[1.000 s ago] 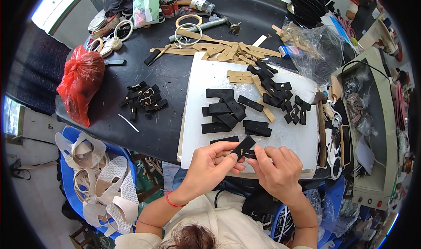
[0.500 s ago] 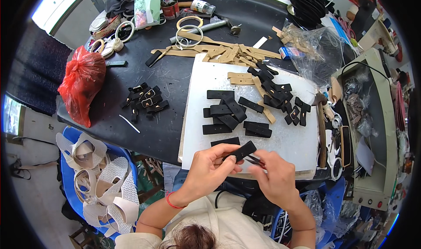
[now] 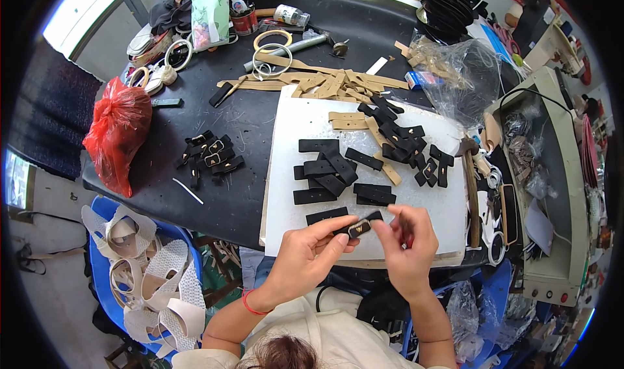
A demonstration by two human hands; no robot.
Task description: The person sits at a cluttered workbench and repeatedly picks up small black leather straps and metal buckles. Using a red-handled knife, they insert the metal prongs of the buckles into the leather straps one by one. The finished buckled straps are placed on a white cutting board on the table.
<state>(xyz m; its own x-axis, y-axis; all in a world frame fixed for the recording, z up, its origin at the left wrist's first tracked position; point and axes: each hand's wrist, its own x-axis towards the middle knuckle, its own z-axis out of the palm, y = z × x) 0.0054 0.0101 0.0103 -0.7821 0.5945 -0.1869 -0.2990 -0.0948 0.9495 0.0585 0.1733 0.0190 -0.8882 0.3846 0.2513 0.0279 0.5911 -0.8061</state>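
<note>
My left hand (image 3: 313, 250) pinches a short black strap (image 3: 373, 217) between thumb and fingers above the front of a white board (image 3: 286, 200). A small gold-coloured buckle (image 3: 359, 227) sits on that strap. My right hand (image 3: 412, 249) is curled at the strap's right end, its thumb close to the tip. Something dark with a bit of red (image 3: 407, 232) shows among its blurred fingers, too unclear to name. Just beyond my left fingers lies another black strap (image 3: 327, 215). Farther up the board are a stack of plain black straps (image 3: 325, 167) and a heap of black straps with buckles (image 3: 403, 138).
Buckled straps (image 3: 211, 153) lie on the black table left of the board. Tan strips (image 3: 338, 83) pile behind it. A red plastic bag (image 3: 120, 131) stands at the left, above a blue bin (image 3: 104, 265) of white woven shoe parts. A hammer (image 3: 471, 193) lies along the board's right edge.
The buckle now shows on the strap in my left hand. My right hand has closed in at the strap's end, and its dark pointed tool no longer shows clearly. The whole view has shifted slightly.
</note>
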